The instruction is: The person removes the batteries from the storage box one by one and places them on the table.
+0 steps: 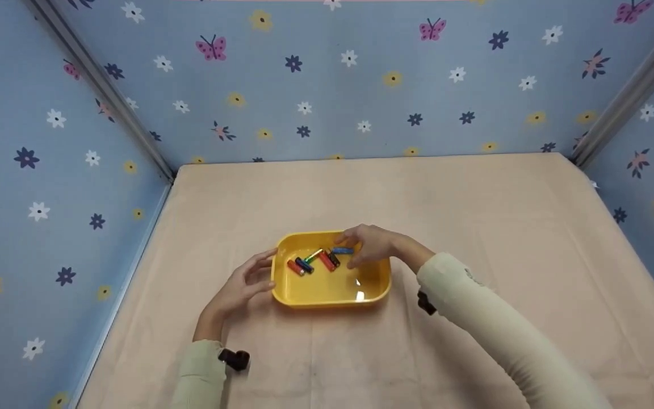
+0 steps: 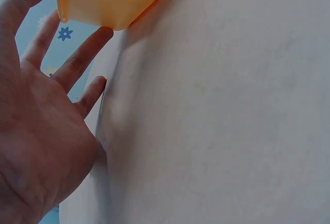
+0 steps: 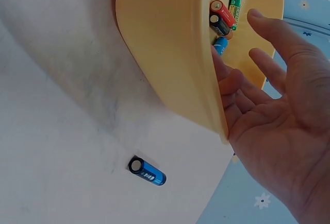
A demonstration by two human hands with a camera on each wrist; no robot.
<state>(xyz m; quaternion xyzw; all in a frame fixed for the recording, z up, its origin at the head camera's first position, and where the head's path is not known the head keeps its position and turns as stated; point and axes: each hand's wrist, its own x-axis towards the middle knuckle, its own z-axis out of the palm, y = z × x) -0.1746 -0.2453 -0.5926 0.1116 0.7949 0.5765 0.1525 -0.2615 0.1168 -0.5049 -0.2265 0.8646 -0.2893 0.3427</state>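
Note:
A yellow plastic tub [image 1: 318,292] holds several batteries: a red battery [image 1: 295,267] and a dark blue one at the left, a green battery [image 1: 314,255], a red and a black battery [image 3: 219,24] side by side, and a light blue battery [image 1: 342,250]. My left hand [image 1: 244,284] rests spread fingertips against the tub's left wall. Over the right side reaches my right hand [image 1: 375,244], thumb and fingers apart around the light blue battery without gripping it. In the right wrist view, some of its fingers dip behind the tub's rim.
Another blue battery [image 3: 147,170] lies on the table outside the tub, seen in the right wrist view. The table wears a pale peach cloth [image 1: 503,238]. Flowered blue panels [image 1: 332,85] rise at the back and both sides.

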